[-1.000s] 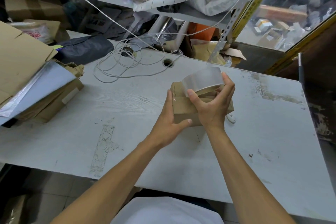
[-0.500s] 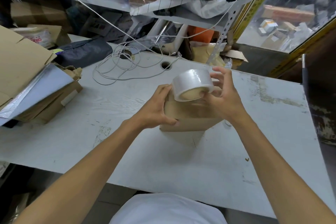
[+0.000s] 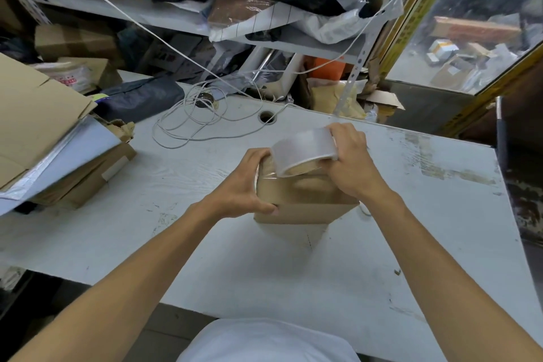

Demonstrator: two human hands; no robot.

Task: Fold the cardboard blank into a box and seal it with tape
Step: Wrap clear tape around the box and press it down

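Note:
A small brown cardboard box (image 3: 296, 200), folded up, stands in the middle of the white table (image 3: 205, 244). My left hand (image 3: 244, 185) grips its left side, thumb on the near face and fingers over the top left edge. My right hand (image 3: 351, 161) holds a roll of clear tape (image 3: 304, 150) over the top of the box. A glossy strip of tape runs from the roll down onto the box's top left edge under my left fingers. The box's far side is hidden by the roll and hands.
A pile of flat cardboard and a grey sheet (image 3: 50, 141) lies at the table's left end. A coil of white cable (image 3: 194, 120) and a round cable hole (image 3: 266, 116) are at the back. Cluttered shelves (image 3: 176, 17) rise behind. A small white thing (image 3: 365, 209) lies by the box's right corner.
My left hand moved from the box's near face up to its top left edge. My right hand carried the tape roll to the right across the top, drawing tape out. The view came closer.

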